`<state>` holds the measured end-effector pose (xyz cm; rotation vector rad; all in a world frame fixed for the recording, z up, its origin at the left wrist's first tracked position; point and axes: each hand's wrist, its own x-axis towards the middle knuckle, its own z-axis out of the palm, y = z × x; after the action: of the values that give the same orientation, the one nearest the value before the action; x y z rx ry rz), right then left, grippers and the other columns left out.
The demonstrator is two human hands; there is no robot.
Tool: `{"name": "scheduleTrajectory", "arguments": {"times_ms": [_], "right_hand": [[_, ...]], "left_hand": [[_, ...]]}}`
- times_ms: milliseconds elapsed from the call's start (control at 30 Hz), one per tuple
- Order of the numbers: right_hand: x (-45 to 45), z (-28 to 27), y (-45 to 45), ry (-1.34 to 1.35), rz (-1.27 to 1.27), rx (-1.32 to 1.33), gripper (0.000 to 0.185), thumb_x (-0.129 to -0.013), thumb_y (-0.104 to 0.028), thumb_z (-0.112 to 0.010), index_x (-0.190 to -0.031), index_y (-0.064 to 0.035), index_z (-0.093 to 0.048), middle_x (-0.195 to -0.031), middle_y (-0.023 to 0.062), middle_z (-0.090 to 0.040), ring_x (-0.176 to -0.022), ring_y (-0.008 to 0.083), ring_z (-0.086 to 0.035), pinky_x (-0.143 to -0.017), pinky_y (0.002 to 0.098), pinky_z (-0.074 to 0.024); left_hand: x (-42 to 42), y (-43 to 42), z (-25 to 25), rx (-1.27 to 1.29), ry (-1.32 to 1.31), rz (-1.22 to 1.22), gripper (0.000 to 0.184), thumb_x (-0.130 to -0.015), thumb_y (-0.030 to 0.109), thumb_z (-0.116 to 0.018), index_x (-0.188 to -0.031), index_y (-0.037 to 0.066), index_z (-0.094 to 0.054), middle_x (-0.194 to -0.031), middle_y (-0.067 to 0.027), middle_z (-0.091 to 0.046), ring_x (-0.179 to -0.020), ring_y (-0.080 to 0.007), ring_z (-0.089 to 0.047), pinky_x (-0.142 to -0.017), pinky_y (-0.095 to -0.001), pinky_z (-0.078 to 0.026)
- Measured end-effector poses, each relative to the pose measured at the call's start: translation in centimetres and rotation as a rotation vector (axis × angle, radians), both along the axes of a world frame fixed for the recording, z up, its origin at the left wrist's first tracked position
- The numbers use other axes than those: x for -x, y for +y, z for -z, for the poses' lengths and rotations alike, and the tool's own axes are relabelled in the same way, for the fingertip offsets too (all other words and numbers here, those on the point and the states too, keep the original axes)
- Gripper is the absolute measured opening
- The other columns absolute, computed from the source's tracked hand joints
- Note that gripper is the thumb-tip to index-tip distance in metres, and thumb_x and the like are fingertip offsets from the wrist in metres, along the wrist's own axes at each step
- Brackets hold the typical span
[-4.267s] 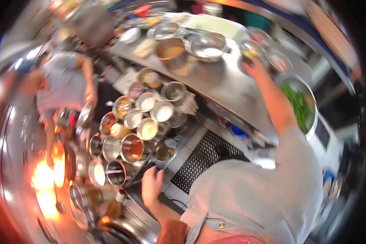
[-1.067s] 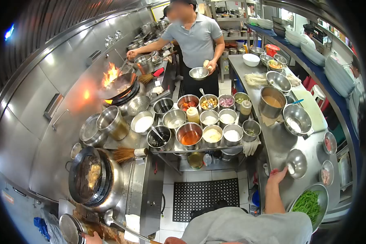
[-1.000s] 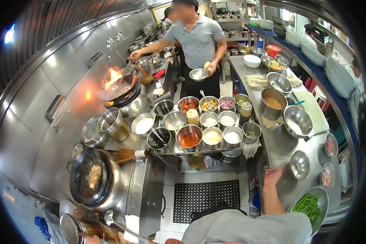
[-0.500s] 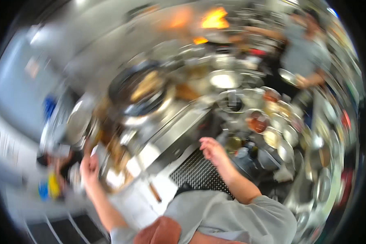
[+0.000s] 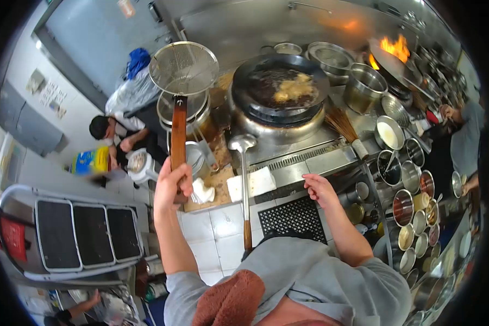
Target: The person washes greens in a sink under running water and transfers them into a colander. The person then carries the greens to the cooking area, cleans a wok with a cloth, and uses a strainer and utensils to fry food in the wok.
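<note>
My left hand (image 5: 172,187) is wrapped round the wooden handle of a wire mesh skimmer (image 5: 185,69), which points up and away over a metal pot. My right hand (image 5: 319,190) holds nothing, its fingers loosely bent, in front of the stove edge. Between the hands a long-handled ladle (image 5: 243,143) lies across the stove front, its bowl near the wok. Golden pieces of food (image 5: 295,88) sit in dark, bubbling oil inside the black wok (image 5: 247,92), beyond both hands. A folded white cloth (image 5: 262,182) lies under the ladle's handle.
A bamboo brush (image 5: 342,126) leans right of the wok. Steel pots (image 5: 365,87) and seasoning containers (image 5: 402,208) line the right side. Flames (image 5: 395,49) rise at another wok, near a co-worker (image 5: 466,133). Another person (image 5: 119,136) crouches at left, beyond a wheeled cart (image 5: 60,231).
The view has swung left and steadied, so the wok now appears farther right. My left hand and the skimmer show nearer the middle, the skimmer raised. My right hand stays low and free.
</note>
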<state>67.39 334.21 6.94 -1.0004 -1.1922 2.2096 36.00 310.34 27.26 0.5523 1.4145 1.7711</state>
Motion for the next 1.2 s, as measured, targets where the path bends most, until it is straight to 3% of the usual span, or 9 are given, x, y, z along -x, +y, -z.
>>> {"name": "scheduleTrajectory", "arguments": {"times_ms": [200,300,433,467,567,667,833,1100,1200], "right_hand": [[-7.5,2.8,2.0,-0.057,0.176,-0.013,0.020,-0.090,-0.014,-0.058,-0.107,-0.0057,-0.062,-0.074,0.0016,-0.058,-0.052,0.0043,-0.047,-0.040,0.0184,-0.0318],[-13.3,5.0,1.5,-0.063,0.292,0.010,0.017,-0.090,-0.014,-0.058,-0.104,-0.0059,-0.063,-0.073,0.0016,-0.059,-0.050,0.0053,-0.046,-0.040,0.0190,-0.0318],[-21.3,8.6,-0.5,-0.147,0.490,0.070,0.016,-0.089,-0.014,-0.059,-0.102,-0.0053,-0.062,-0.071,0.0014,-0.057,-0.047,0.0064,-0.045,-0.038,0.0199,-0.0307],[-23.2,9.5,-1.2,-0.167,0.549,0.116,0.016,-0.089,-0.014,-0.058,-0.102,-0.0051,-0.062,-0.071,0.0014,-0.057,-0.046,0.0067,-0.044,-0.038,0.0203,-0.0304],[-27.6,11.2,-3.4,-0.218,0.650,0.182,0.015,-0.089,-0.013,-0.058,-0.101,-0.0051,-0.061,-0.070,0.0015,-0.056,-0.046,0.0070,-0.044,-0.037,0.0208,-0.0301],[-30.6,13.5,-5.1,-0.229,0.695,0.201,0.016,-0.087,-0.015,-0.060,-0.101,-0.0068,-0.063,-0.067,0.0020,-0.057,-0.045,0.0070,-0.045,-0.036,0.0210,-0.0314],[-33.5,13.4,-6.2,-0.236,0.737,0.222,0.017,-0.088,-0.014,-0.057,-0.101,-0.0050,-0.060,-0.071,0.0015,-0.055,-0.048,0.0076,-0.045,-0.038,0.0210,-0.0320],[-34.5,12.5,-5.8,-0.245,0.798,0.095,0.016,-0.089,-0.019,-0.058,-0.098,-0.0068,-0.063,-0.070,-0.0009,-0.054,-0.046,0.0054,-0.043,-0.035,0.0202,-0.0288],[-33.1,11.0,-6.2,-0.282,0.823,-0.010,0.022,-0.090,-0.027,-0.062,-0.094,-0.0063,-0.064,-0.062,-0.0018,-0.052,-0.044,0.0042,-0.041,-0.035,0.0214,-0.0283]], "left_hand": [[-6.4,6.6,1.0,-0.044,0.028,0.040,0.027,-0.086,-0.002,-0.046,-0.113,0.003,-0.047,-0.089,-0.0079,-0.053,-0.056,-0.0095,-0.044,-0.043,-0.0231,-0.037],[-8.0,12.8,4.2,-0.017,0.068,0.043,0.022,-0.085,-0.004,-0.049,-0.106,0.003,-0.047,-0.083,-0.0054,-0.051,-0.054,-0.0089,-0.044,-0.042,-0.0238,-0.036],[-8.3,21.8,8.7,0.192,0.450,0.016,0.024,-0.081,-0.001,-0.050,-0.104,0.001,-0.046,-0.076,-0.0046,-0.049,-0.047,-0.0101,-0.044,-0.040,-0.0268,-0.035],[-5.8,24.9,12.6,0.236,0.757,-0.053,0.025,-0.080,0.001,-0.050,-0.105,-0.001,-0.047,-0.074,-0.0054,-0.048,-0.048,-0.0119,-0.045,-0.040,-0.0287,-0.035],[-7.4,29.2,11.9,0.399,1.061,-0.097,0.039,-0.076,0.005,-0.051,-0.114,-0.001,-0.049,-0.088,-0.0189,-0.061,-0.079,-0.0336,-0.062,-0.072,-0.0394,-0.049],[-8.4,31.4,11.6,0.483,1.159,-0.031,0.038,-0.074,0.008,-0.052,-0.112,0.001,-0.049,-0.098,-0.0301,-0.061,-0.099,-0.0474,-0.057,-0.084,-0.0480,-0.044],[-9.5,28.7,11.0,0.500,1.419,0.091,0.056,-0.075,0.007,-0.053,-0.131,0.006,-0.046,-0.102,-0.0294,-0.061,-0.099,-0.0458,-0.058,-0.087,-0.0498,-0.046],[-9.1,21.3,9.0,0.660,1.690,0.131,0.057,-0.076,0.003,-0.055,-0.132,0.010,-0.049,-0.097,-0.0260,-0.060,-0.092,-0.0414,-0.059,-0.079,-0.0477,-0.048],[-9.9,18.9,9.1,0.587,1.666,0.201,0.056,-0.082,0.016,-0.062,-0.135,0.014,-0.046,-0.106,-0.0241,-0.060,-0.096,-0.0429,-0.057,-0.083,-0.0481,-0.045]]}}
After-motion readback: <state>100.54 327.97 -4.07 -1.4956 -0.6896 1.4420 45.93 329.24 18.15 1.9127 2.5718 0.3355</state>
